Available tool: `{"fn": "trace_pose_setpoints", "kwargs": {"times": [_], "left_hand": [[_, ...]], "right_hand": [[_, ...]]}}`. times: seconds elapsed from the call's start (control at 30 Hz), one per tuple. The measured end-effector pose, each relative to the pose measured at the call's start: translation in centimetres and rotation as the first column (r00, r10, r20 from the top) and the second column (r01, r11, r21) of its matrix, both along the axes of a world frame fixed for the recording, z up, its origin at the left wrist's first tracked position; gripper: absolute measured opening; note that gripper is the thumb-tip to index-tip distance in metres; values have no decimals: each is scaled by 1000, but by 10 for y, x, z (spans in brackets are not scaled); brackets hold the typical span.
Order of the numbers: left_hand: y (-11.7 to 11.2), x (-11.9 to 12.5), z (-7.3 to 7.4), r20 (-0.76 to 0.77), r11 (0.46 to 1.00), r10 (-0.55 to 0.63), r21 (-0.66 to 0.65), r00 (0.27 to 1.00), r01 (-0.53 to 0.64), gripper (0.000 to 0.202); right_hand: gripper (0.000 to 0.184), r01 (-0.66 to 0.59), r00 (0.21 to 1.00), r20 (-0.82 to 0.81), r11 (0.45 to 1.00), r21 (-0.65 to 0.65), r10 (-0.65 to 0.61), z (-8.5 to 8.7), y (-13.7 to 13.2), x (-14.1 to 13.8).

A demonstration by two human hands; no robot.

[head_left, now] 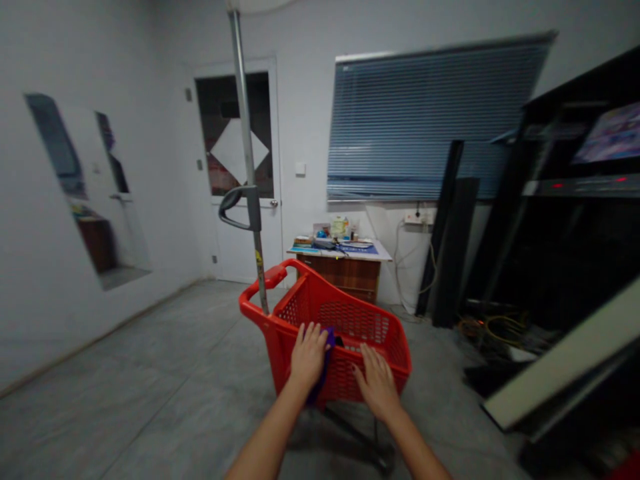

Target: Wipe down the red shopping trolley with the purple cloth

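A red plastic shopping cart [345, 327] with perforated basket walls stands in front of me. My left hand [309, 353] is at the near rim, fingers up over it, with a purple cloth [326, 363] between the palm and the basket's side. The cloth hangs down outside the wall, partly hidden by the hand. My right hand [376, 381] rests on the same rim farther right, fingers spread and nothing in it. A small dark thing [339, 341] shows inside the basket, too little of it to name.
A metal pole [245, 113] with a grey handle rises at the cart's handle end. Behind are a small desk [340, 273] with clutter, a door [240, 247] and a window blind [425, 127]. A mirror [95, 200] hangs left. Dark panels and cables [505, 327] are at right.
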State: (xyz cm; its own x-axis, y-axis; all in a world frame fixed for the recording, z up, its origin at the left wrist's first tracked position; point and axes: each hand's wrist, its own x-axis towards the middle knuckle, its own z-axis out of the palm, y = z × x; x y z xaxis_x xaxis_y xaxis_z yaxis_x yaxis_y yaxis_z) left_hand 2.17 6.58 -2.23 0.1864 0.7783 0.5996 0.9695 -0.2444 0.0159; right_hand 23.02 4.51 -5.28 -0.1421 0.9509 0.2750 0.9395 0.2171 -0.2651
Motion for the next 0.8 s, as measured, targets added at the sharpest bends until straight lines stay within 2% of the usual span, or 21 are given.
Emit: {"fn": "trace_pose_setpoints", "kwargs": {"times": [0.1, 0.17, 0.23, 0.4, 0.47, 0.57, 0.7, 0.8], "left_hand": [[3, -35, 11, -1, 996, 81, 30, 997, -81, 36], [3, -45, 13, 2, 992, 123, 24, 992, -123, 36], [2, -37, 9, 8, 993, 116, -14, 993, -116, 35], [-9, 17, -16, 39, 993, -35, -109, 999, 39, 34], [-11, 21, -19, 42, 989, -81, -120, 996, 86, 34], [-7, -8, -10, 23, 990, -79, -115, 997, 81, 33], [3, -58, 5, 30, 996, 67, -68, 997, -65, 35], [3, -57, 1, 42, 996, 47, -72, 998, -44, 34]], "right_hand": [[65, 7, 1000, -8, 1000, 24, -7, -9, -2, 15], [65, -16, 1000, -9, 999, 44, 16, -16, -4, 15], [67, -9, 1000, -17, 998, 59, 10, -21, -8, 5], [67, -13, 999, -39, 999, 43, 15, -19, -17, -25], [66, -37, 998, -46, 999, 20, 38, -18, -19, -27], [64, -59, 996, -64, 998, 16, 60, -20, -23, -18], [62, -117, 990, -79, 992, 50, 120, -30, -26, -11], [65, -121, 989, -77, 992, 45, 124, -32, -28, -20]]}}
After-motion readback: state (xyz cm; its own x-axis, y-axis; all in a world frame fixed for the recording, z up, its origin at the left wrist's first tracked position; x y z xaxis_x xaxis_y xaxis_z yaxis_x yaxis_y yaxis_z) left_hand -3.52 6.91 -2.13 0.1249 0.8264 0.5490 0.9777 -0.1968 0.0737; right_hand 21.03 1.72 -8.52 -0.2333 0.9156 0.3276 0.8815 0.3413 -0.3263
